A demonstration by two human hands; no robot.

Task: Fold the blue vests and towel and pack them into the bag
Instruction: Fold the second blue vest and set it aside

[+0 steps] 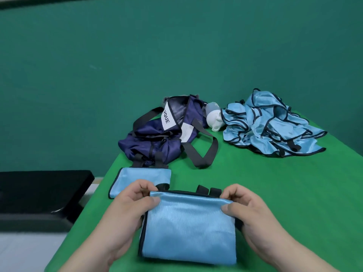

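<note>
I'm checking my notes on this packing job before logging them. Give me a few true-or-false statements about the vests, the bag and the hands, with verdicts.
1. The left hand and right hand each pinch a top corner of a folded vest. True.
2. A second folded vest lies on the table, just in front of the bag. True.
3. The pile of unfolded vests is already inside the bag. False: it lies on the table, to the right of the bag.
4. The bottle sits to the left of the bag. False: it lies between the bag and the pile.
</note>
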